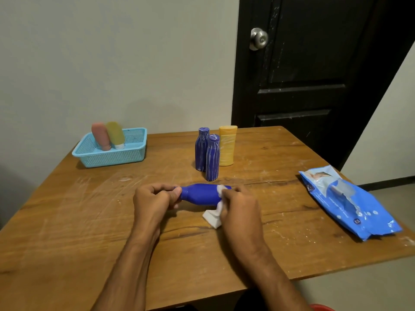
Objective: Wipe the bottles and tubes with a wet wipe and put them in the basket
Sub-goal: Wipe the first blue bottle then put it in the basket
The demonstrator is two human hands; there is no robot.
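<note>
Blue plastic bottle (198,195), lying sideways just above the table (67,232), centre-front: I'm watching both hands working it. Left hand (152,198) is curling fingers and thumb round the cap/neck end; right hand (238,205) is pinching the white wet wipe (213,217) against the base end, w/ the wipe's loose tail hanging down to the wood. Handling, as I'm judging it: light, rigid shell, likely slick once damp, so holding at the narrow neck is giving the surest purchase while the wipe is travelling along the body. Not fragile.

Moving outward, count: 2 more dark blue bottles w/ pale streaks (207,153) standing upright behind, touching or nearly so; 1 yellow bottle (226,145) upright just beside them on the right. So 4 items are waiting outside, incl. the one in hand. Light blue basket (107,157), far left near the wall, is holding 2 tubes, 1 pink (101,135) and 1 yellow-green (115,134), standing cap-down. 1 blue wipe pack (350,203) is lying at the right edge.
</note>
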